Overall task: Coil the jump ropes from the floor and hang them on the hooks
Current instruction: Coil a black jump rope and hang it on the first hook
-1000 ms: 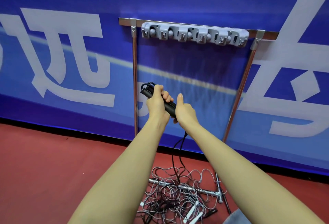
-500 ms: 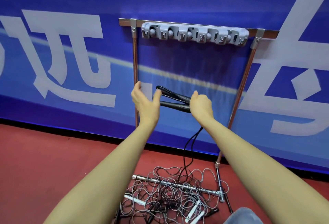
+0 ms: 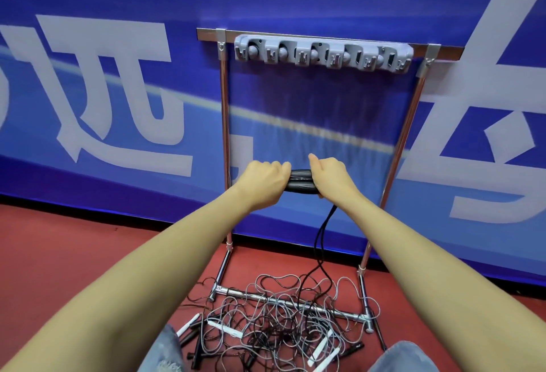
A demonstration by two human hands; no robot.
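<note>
Two black jump rope handles (image 3: 300, 183) lie side by side, held level in front of the rack. My left hand (image 3: 263, 180) grips their left ends and my right hand (image 3: 331, 175) grips their right ends. The black cord (image 3: 320, 232) hangs from under my right hand down into a tangled pile of ropes (image 3: 274, 324) on the floor. A grey hook strip (image 3: 323, 54) with several hooks, all bare, sits on the rack's top bar above my hands.
The chrome rack (image 3: 223, 135) stands against a blue banner wall (image 3: 88, 76) on a red floor (image 3: 74, 253). White and black handles lie among the grey and black cords around the rack's base bar (image 3: 283, 302). My knees show at the bottom edge.
My left hand was open beside the handles half a second ago and now grips them. The two handles have come together and sit lower, level between both hands.
</note>
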